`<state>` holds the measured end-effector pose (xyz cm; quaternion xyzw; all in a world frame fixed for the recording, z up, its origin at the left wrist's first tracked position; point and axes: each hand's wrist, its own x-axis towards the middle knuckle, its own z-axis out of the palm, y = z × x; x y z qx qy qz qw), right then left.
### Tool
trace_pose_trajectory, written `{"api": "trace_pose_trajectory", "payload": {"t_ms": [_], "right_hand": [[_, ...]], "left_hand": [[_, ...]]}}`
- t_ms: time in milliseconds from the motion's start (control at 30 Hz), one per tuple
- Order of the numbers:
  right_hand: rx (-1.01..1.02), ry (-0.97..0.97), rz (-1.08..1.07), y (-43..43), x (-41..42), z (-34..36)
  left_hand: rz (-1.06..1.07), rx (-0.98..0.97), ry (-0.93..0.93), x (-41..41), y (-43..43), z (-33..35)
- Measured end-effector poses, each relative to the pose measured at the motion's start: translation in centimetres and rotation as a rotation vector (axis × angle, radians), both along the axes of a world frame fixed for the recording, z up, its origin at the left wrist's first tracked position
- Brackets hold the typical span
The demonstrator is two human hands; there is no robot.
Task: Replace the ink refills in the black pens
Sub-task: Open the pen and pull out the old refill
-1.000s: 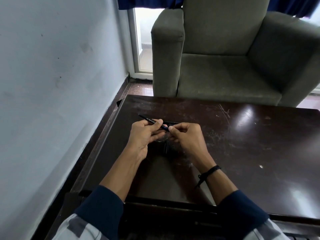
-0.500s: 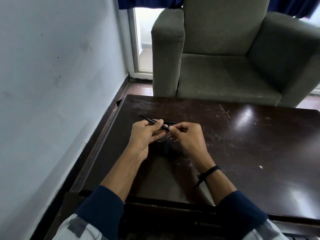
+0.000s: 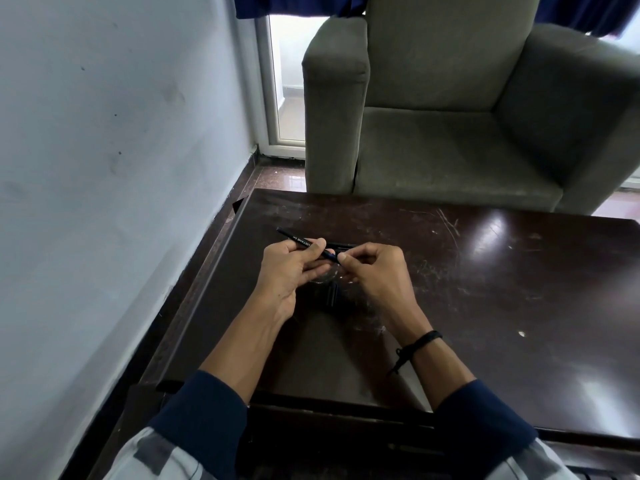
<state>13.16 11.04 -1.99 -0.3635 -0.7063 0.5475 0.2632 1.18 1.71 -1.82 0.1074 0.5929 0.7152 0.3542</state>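
My left hand point(image 3: 289, 271) grips a black pen point(image 3: 300, 241) with white lettering; its barrel sticks out up and to the left over the dark table point(image 3: 485, 299). My right hand point(image 3: 375, 271) pinches the pen's near end between thumb and fingertips. Another black pen point(image 3: 343, 244) lies on the table just behind my fingers. Below my hands a clear holder point(image 3: 329, 280) with dark pens point(image 3: 333, 296) in it is partly hidden.
A grey armchair point(image 3: 450, 116) stands directly behind the table. A pale wall point(image 3: 104, 168) runs close along the table's left edge. A black band sits on my right wrist point(image 3: 420, 342).
My hands have stayed almost in place; my fingers have shifted only slightly on the pen's near end.
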Motion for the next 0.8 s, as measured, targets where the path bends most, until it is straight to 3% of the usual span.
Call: {"api": "trace_pose_trajectory", "payload": {"t_ms": [800], "right_hand": [[-0.055,0.011,-0.008,-0.05,0.02,0.19]], "left_hand": [[0.011,0.010,0.005,-0.22,-0.21,0.28]]}}
